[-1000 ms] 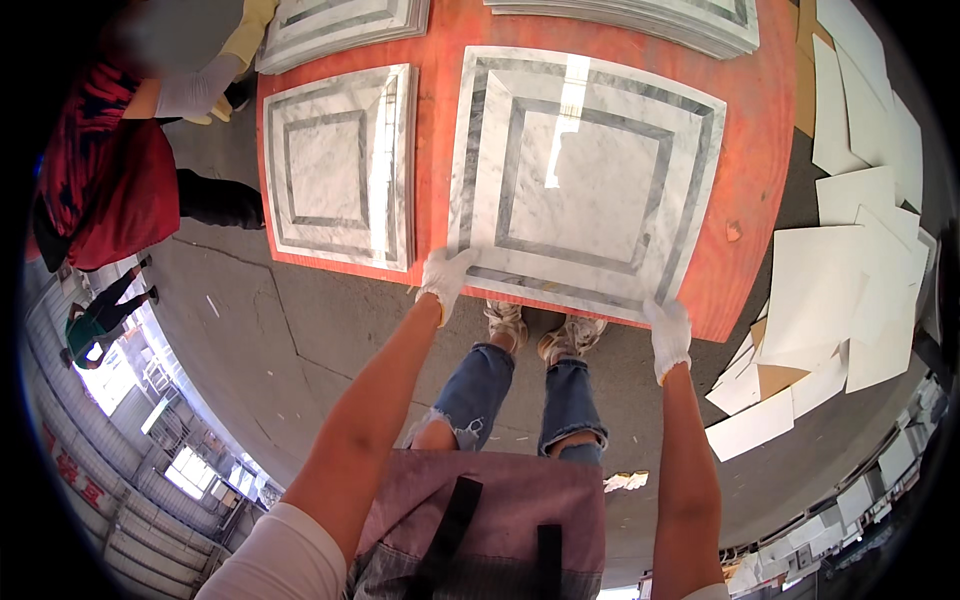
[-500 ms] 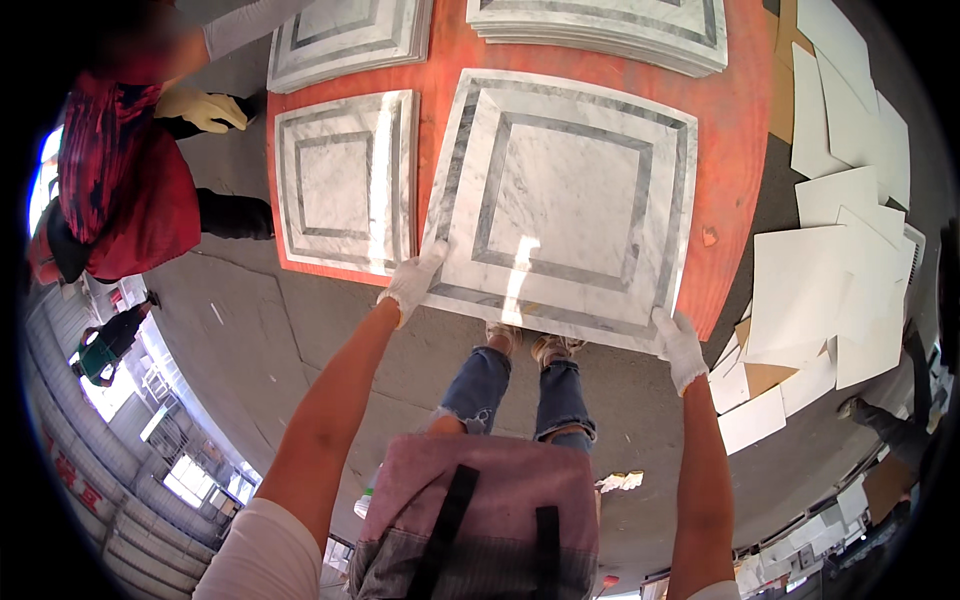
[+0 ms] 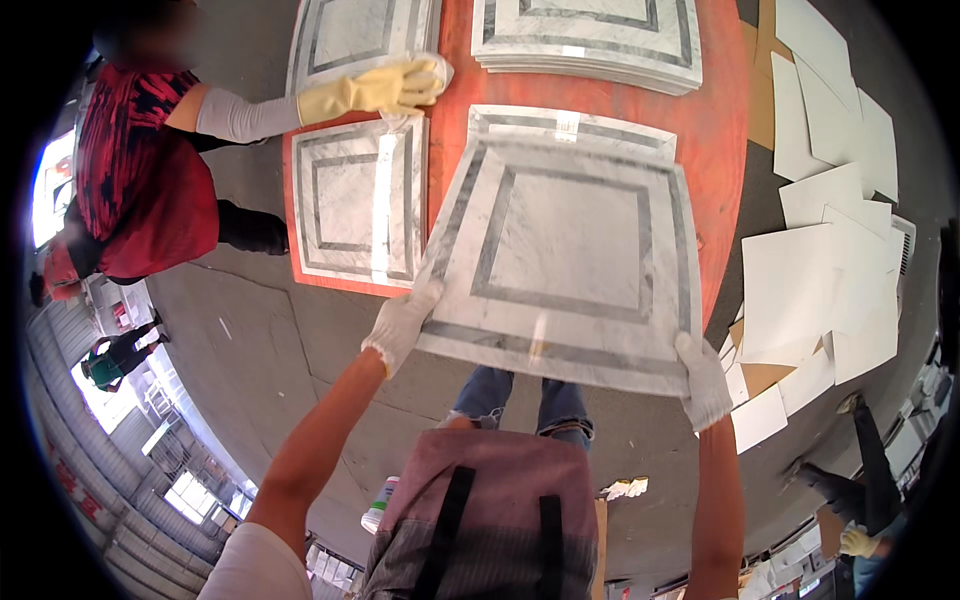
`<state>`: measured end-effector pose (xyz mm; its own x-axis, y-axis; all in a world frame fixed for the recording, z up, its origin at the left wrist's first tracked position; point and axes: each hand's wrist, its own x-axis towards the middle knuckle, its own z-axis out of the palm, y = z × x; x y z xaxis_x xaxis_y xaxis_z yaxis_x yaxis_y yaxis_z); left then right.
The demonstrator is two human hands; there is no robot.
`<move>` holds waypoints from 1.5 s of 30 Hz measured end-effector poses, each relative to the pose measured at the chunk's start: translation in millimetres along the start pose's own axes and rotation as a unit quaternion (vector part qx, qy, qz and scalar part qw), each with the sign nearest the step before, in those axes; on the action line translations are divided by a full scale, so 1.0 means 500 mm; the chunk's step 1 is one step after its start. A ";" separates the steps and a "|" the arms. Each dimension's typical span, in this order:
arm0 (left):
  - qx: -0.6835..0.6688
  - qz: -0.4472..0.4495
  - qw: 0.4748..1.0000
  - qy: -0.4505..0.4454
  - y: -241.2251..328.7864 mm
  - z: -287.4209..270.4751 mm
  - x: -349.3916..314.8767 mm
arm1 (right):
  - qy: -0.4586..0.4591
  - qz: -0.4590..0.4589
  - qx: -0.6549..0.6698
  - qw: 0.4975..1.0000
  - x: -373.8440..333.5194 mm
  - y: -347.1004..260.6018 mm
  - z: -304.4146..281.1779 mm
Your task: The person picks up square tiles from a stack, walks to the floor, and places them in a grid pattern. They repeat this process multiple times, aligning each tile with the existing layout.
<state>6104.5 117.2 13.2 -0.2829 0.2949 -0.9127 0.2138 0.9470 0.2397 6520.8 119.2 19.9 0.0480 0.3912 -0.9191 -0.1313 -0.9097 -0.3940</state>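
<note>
Between my hands is a square marble tile (image 3: 565,245), white with a grey inlaid frame. My left hand (image 3: 404,318), in a white knit glove, grips its near left corner. At the near right corner my right hand (image 3: 703,378), gloved alike, has its thumb on top and fingers beneath. The tile is lifted and tilted, its near edge off the stack. Behind it shows another marble tile (image 3: 490,122) of the same pattern, mostly hidden. To the left lies a similar tile stack (image 3: 400,232), where a co-worker's yellow-gloved hand (image 3: 395,88) rests a pale pad or cloth.
An orange-red table (image 3: 722,130) carries further tile stacks (image 3: 590,68) at the back. White sheets (image 3: 800,280) and brown cardboard lie scattered on the floor at right. The co-worker in a red apron (image 3: 150,200) stands at left. Other people are farther off on both sides.
The held tile has come up and toward me, uncovering the tile behind it. The co-worker's gloved hand has reached in over the left stacks.
</note>
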 end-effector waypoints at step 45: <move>0.507 0.408 0.756 0.067 0.314 0.063 -0.222 | 0.001 0.031 0.216 0.976 -0.300 0.239 -0.119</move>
<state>6198.8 229.3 141.7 0.2530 0.8028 -0.5399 0.9562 -0.1227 0.2656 6556.9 -56.4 110.2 0.0293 0.3372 -0.9410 -0.5393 -0.7873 -0.2989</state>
